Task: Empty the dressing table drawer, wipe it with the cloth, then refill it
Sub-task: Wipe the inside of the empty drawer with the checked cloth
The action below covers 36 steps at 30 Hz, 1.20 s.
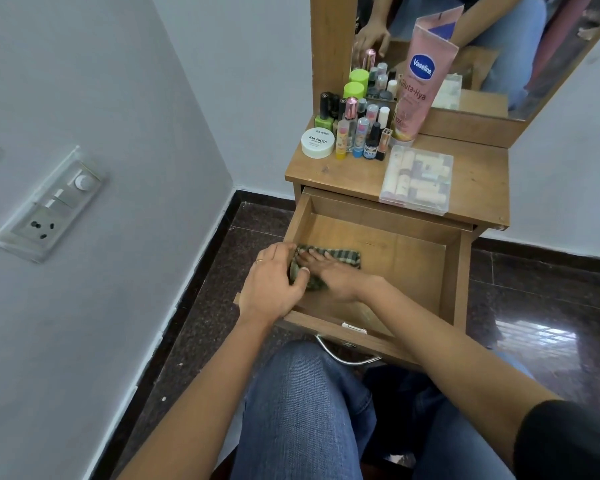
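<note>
Right hand [326, 271] lies flat, fingers straight, pressing the cloth [343, 256] onto the drawer floor; left hand [274, 282] looks curled round the bunched near end of it, thumb on top, right up against the drawer's left wall.

Only the head view to go on. The cloth sits in the near-left corner of the open drawer [399, 265], which shows nothing else inside, so I'd say this is the wiping step. It's a soft, light checked rag that will probably bunch and drag rather than glide, so a flat palm on the middle beats pinching a corner.

Room-wise, the right side and back of the drawer floor are open for sweeping; the walls are square, so the corners will need a fingertip. Bottles [357, 133], a pink tube [420, 84] and a clear box [416, 178] crowd the table top [478, 168] just above the drawer's back edge; easy to knock on a high lift, I reckon.
</note>
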Each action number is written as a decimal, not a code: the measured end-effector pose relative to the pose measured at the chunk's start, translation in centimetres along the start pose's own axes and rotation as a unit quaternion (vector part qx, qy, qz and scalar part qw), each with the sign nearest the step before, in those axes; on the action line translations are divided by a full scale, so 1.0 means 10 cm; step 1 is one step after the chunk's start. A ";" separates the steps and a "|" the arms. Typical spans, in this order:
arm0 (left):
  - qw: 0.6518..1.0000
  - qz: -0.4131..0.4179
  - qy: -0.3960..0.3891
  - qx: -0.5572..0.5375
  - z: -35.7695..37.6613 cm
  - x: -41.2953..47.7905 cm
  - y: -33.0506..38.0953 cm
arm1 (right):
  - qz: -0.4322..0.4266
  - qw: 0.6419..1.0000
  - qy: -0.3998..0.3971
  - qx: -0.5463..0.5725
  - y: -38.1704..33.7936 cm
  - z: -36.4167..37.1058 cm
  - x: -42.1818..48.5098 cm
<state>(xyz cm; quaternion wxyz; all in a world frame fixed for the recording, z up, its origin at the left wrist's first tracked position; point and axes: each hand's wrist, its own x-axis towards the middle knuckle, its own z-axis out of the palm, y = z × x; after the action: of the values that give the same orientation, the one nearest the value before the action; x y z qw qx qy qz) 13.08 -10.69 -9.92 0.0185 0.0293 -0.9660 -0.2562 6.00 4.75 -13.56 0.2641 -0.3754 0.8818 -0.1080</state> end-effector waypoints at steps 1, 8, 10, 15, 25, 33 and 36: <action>1.000 0.002 0.001 0.000 0.00 0.00 0.00 | -0.016 1.000 -0.004 -0.002 -0.01 0.05 -0.05; 1.000 0.013 -0.002 -0.003 -0.01 0.01 -0.03 | -0.006 1.000 0.022 0.009 0.27 -0.02 -0.23; 1.000 0.014 -0.003 -0.004 -0.01 0.01 -0.02 | 0.031 0.999 0.039 0.005 0.33 -0.15 -0.11; 1.000 0.019 -0.006 0.005 0.00 0.00 -0.02 | 0.126 0.990 0.048 -0.037 0.33 -0.35 0.36; 1.000 0.015 -0.002 0.009 0.00 0.00 0.00 | 0.095 0.995 0.041 0.002 0.18 -0.20 0.36; 1.000 0.011 -0.007 0.013 0.00 0.00 0.01 | -0.007 0.997 -0.007 0.070 -0.03 0.11 0.00; 1.000 0.011 -0.007 0.014 -0.01 0.00 0.01 | -0.013 0.997 -0.031 0.072 -0.06 0.17 -0.05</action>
<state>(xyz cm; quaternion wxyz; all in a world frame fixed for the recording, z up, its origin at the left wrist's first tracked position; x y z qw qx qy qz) 13.13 -10.65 -9.79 0.0143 0.0176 -0.9699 -0.2425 7.57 4.69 -14.61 0.3159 -0.3700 0.8583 -0.1634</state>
